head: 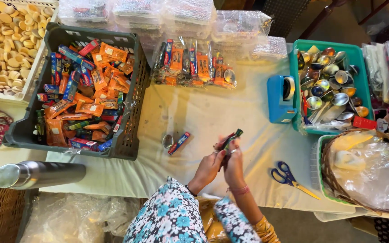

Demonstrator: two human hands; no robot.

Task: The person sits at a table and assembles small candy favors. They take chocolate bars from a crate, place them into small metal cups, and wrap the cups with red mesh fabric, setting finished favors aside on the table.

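My left hand [208, 168] and my right hand [234, 165] are pressed together over the cream tablecloth [203, 112]. Both grip a small dark green and red packet [230, 139] that sticks up between the fingers. Just to the left of my hands lie a small red and blue bar [179, 143] and a little round metal cup [167, 141]. A dark grey crate [129, 135] full of orange, red and blue sweet packets stands further left.
Blue-handled scissors [288, 177] lie to the right. A blue tape dispenser [281, 99] stands beside a green tray [356, 58] of shiny metal cups. A wicker basket [327, 175] holds clear plastic. Filled clear bags [193, 63] sit behind. A steel bottle [37, 173] lies at left.
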